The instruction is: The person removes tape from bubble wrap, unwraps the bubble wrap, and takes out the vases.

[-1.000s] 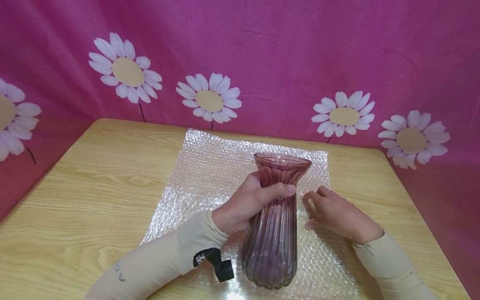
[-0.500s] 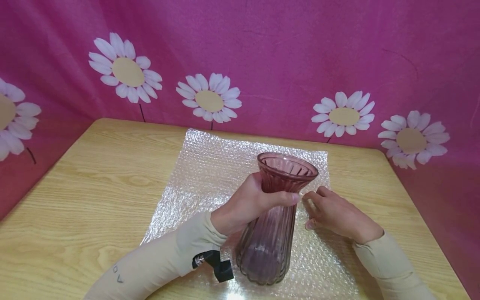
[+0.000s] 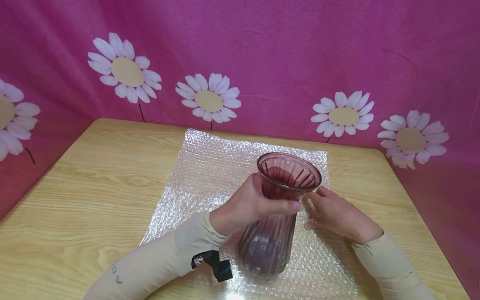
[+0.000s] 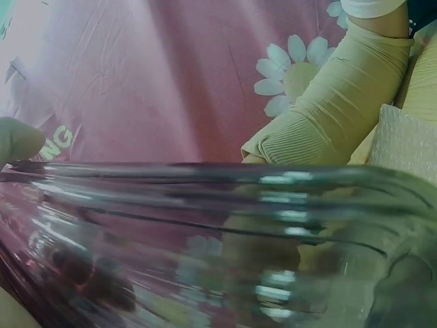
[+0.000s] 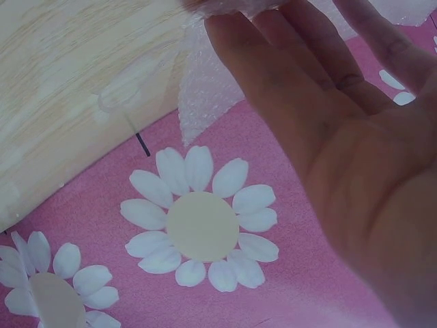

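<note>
1. The vase (image 3: 275, 212) stands on the bubble wrap (image 3: 210, 175), which lies flat on the counter (image 3: 93, 175). It is tilted, so its long axis runs from the base, near the person, up and away to the flared mouth, which leans toward the far right.
2. The left hand (image 3: 249, 204) is the nearer of the 2: it wraps around the narrow neck just under the rim, thumb across the front, fingers curled behind.
3. The right hand (image 3: 333, 212) lies just to the right of the neck, on the wrap, fingers loose and straight. Its fingertips come up to the glass; I cannot tell whether they touch it.
4. The head view alone shows the tilt and both hands together.
5. The left wrist view is filled by ribbed purple glass (image 4: 205, 232), with the other arm's beige sleeve (image 4: 334, 102) beyond it.
6. The right wrist view shows the open palm (image 5: 341, 137) of the right hand holding nothing, the wrap's edge (image 5: 205, 89) and a daisy (image 5: 201, 225) on the pink cloth (image 5: 102, 232).
</note>
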Demonstrator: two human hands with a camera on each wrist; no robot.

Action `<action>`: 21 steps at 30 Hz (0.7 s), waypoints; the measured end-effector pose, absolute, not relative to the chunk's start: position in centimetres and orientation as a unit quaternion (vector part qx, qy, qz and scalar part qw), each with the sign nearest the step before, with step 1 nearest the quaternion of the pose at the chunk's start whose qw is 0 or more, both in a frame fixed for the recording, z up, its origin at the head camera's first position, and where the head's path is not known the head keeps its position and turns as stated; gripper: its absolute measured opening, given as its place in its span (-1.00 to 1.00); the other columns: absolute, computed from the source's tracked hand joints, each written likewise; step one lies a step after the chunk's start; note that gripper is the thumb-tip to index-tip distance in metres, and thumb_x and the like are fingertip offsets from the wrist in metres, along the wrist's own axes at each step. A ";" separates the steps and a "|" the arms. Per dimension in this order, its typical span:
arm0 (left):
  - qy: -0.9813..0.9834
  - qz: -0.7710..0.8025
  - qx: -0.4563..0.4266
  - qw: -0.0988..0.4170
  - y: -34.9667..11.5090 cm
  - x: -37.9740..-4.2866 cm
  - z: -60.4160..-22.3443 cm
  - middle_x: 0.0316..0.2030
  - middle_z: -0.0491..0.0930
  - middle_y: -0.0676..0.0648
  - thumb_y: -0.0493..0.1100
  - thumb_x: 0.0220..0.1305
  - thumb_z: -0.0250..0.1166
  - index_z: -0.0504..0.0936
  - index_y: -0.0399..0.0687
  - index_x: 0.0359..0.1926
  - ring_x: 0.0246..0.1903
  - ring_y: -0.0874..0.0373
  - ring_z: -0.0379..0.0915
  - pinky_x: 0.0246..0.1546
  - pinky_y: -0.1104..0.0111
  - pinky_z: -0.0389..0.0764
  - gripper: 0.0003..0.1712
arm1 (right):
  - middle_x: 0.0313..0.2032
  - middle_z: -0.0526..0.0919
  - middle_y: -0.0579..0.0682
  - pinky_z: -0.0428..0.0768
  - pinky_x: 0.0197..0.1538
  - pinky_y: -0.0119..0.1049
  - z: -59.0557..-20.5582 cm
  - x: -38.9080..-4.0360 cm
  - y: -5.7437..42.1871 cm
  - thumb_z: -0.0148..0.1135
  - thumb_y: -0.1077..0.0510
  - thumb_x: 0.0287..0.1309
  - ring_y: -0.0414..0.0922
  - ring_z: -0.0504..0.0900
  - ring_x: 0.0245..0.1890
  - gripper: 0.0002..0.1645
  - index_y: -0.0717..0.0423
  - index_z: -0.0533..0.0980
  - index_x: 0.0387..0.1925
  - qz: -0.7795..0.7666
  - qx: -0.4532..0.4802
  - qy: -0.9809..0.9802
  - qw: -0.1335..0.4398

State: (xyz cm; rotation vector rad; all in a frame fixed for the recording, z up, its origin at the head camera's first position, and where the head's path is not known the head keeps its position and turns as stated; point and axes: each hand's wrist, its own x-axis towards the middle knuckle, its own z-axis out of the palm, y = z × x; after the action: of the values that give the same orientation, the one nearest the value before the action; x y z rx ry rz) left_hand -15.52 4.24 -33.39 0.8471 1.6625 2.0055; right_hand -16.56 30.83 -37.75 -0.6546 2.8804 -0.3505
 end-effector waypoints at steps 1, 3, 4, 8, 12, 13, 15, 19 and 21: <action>0.598 0.714 0.305 0.198 4.2 -15.5 -33.4 0.17 0.65 -0.31 -0.26 0.18 0.43 0.50 -0.18 0.30 0.01 0.27 0.68 0.21 0.26 0.69 -0.36 | 0.47 0.34 0.28 0.54 0.36 0.26 -37.8 -16.6 30.9 0.59 -0.05 -0.01 0.27 0.48 0.38 0.17 -0.04 0.20 0.58 -0.125 -0.220 0.964 0.084; 0.602 0.710 0.309 0.193 4.3 -15.5 -33.3 0.15 0.66 -0.31 -0.31 0.18 0.42 0.51 -0.19 0.28 -0.02 0.28 0.68 0.19 0.26 0.70 -0.38 | 0.56 0.20 0.27 0.48 0.40 0.29 -37.8 -16.7 30.9 0.59 -0.04 -0.01 0.29 0.39 0.46 0.26 -0.11 0.08 0.63 -0.142 -0.217 0.962 0.090; 0.604 0.709 0.310 0.191 4.3 -15.5 -33.3 0.14 0.67 -0.31 -0.32 0.17 0.42 0.52 -0.18 0.28 -0.04 0.28 0.68 0.17 0.26 0.71 -0.38 | 0.58 0.18 0.26 0.47 0.41 0.29 -37.8 -16.7 30.8 0.59 -0.03 -0.01 0.28 0.38 0.47 0.28 -0.13 0.05 0.63 -0.150 -0.218 0.960 0.089; 0.604 0.708 0.315 0.185 4.2 -15.5 -33.4 0.13 0.68 -0.28 -0.34 0.15 0.43 0.53 -0.17 0.27 -0.06 0.29 0.66 0.14 0.25 0.71 -0.38 | 0.57 0.21 0.25 0.46 0.42 0.28 -37.8 -16.7 30.8 0.61 0.00 -0.03 0.25 0.40 0.46 0.30 -0.15 0.04 0.63 -0.165 -0.221 0.958 0.084; 0.604 0.708 0.318 0.181 4.2 -15.5 -33.6 0.17 0.66 -0.29 -0.37 0.14 0.43 0.52 -0.18 0.28 -0.01 0.31 0.65 0.19 0.26 0.69 -0.36 | 0.55 0.25 0.25 0.46 0.44 0.27 -37.9 -16.7 30.8 0.62 0.04 -0.04 0.24 0.40 0.47 0.28 -0.13 0.07 0.62 -0.164 -0.224 0.958 0.075; 0.604 0.708 0.317 0.181 4.3 -15.5 -33.6 0.17 0.65 -0.30 -0.38 0.14 0.43 0.51 -0.19 0.28 0.00 0.32 0.64 0.21 0.26 0.68 -0.36 | 0.55 0.26 0.25 0.46 0.44 0.26 -37.9 -16.7 30.7 0.62 0.04 -0.04 0.24 0.40 0.46 0.27 -0.11 0.08 0.61 -0.164 -0.224 0.958 0.074; 0.606 0.707 0.317 0.180 4.3 -15.5 -33.7 0.19 0.63 -0.31 -0.39 0.13 0.44 0.50 -0.20 0.27 0.02 0.35 0.62 0.23 0.28 0.67 -0.35 | 0.54 0.28 0.25 0.46 0.44 0.25 -37.9 -16.7 30.7 0.63 0.06 -0.05 0.23 0.42 0.45 0.26 -0.09 0.10 0.61 -0.164 -0.224 0.958 0.072; 0.609 0.703 0.325 0.173 4.3 -15.5 -33.7 0.19 0.62 -0.33 -0.41 0.08 0.46 0.49 -0.23 0.27 0.03 0.39 0.60 0.25 0.29 0.65 -0.31 | 0.48 0.39 0.20 0.50 0.42 0.23 -37.9 -16.6 30.7 0.65 0.11 -0.05 0.17 0.49 0.40 0.23 -0.12 0.14 0.58 -0.180 -0.223 0.955 0.073; 0.611 0.698 0.335 0.166 4.3 -15.5 -33.8 0.18 0.62 -0.32 -0.41 0.06 0.48 0.49 -0.22 0.28 0.04 0.39 0.60 0.25 0.29 0.65 -0.29 | 0.44 0.45 0.15 0.52 0.41 0.22 -38.0 -16.7 30.8 0.65 0.14 -0.07 0.13 0.52 0.38 0.21 -0.16 0.17 0.55 -0.189 -0.225 0.953 0.074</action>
State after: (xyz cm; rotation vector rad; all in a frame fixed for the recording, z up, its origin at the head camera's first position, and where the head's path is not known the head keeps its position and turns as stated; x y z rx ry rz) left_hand -15.54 4.29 -33.77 0.9539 1.7396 1.9885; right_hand -16.67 30.77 -37.96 -0.6767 2.8611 -0.5678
